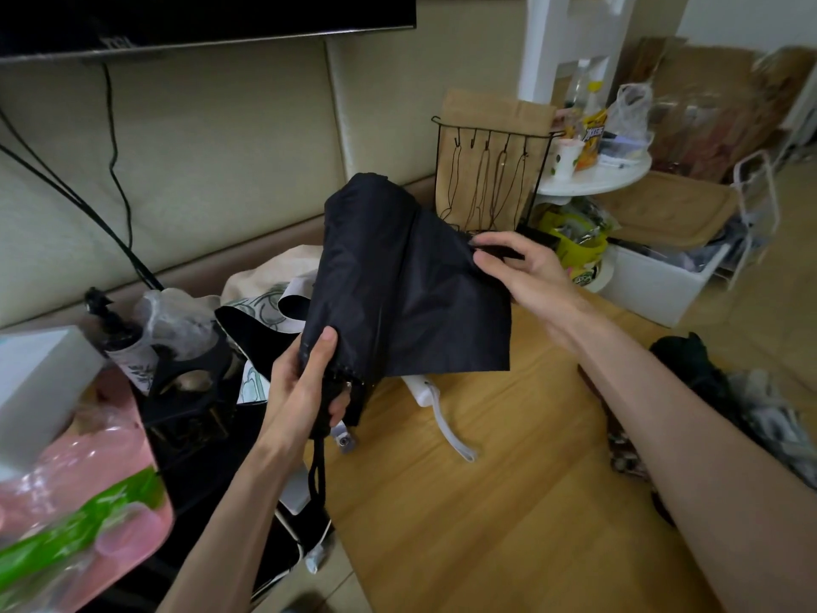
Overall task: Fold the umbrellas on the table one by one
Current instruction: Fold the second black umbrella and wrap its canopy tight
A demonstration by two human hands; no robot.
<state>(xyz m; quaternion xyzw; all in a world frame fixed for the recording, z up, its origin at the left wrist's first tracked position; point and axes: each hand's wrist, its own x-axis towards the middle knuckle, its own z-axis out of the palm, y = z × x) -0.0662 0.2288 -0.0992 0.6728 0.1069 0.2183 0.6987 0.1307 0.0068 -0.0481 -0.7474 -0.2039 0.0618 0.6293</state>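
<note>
Gripping umbrella (398, 276) base in left hand (305, 382) for anchoring; pinching loose canopy flap in right hand (521, 272), pulling taut for wrapping, above table (486, 502).

I cannot see the handle of the black umbrella (398, 276); my left hand (305, 382) covers it. The second umbrella (261, 303) behind is mostly hidden, so I cannot tell its shape. The dark screen (199, 15) at the upper left is cut off by the top edge. The pink bag (88, 502) at the lower left is blurry and cut off. The snack packet (592, 134) print is too small to read.
</note>
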